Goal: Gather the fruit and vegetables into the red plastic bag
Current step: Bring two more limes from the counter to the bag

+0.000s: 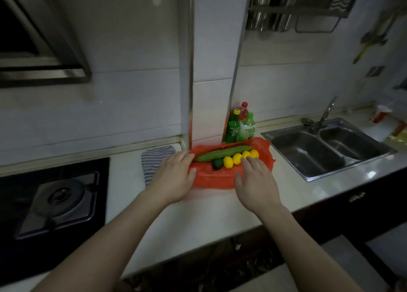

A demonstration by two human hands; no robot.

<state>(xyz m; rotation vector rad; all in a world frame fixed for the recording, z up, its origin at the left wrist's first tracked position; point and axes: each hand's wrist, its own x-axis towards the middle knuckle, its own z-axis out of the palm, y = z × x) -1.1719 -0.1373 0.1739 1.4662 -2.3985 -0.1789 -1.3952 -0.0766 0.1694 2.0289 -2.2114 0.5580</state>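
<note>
The red plastic bag (pixel 217 178) lies spread flat on the white counter against the wall. On it rest a long green bitter gourd (pixel 222 153), several yellow lemons (pixel 237 158) in a row and a dark green avocado (pixel 217 164). My left hand (pixel 176 177) lies with straight fingers on the bag's left edge, fingertips by the gourd's end. My right hand (pixel 256 181) rests flat on the bag's front right part, its fingertips touching the lemons.
A striped cloth (pixel 154 161) lies left of the bag. Three bottles (pixel 241 124) stand behind it at the wall. A gas hob (pixel 55 199) is at the left and a double steel sink (pixel 326 148) at the right. The counter's front edge runs near my forearms.
</note>
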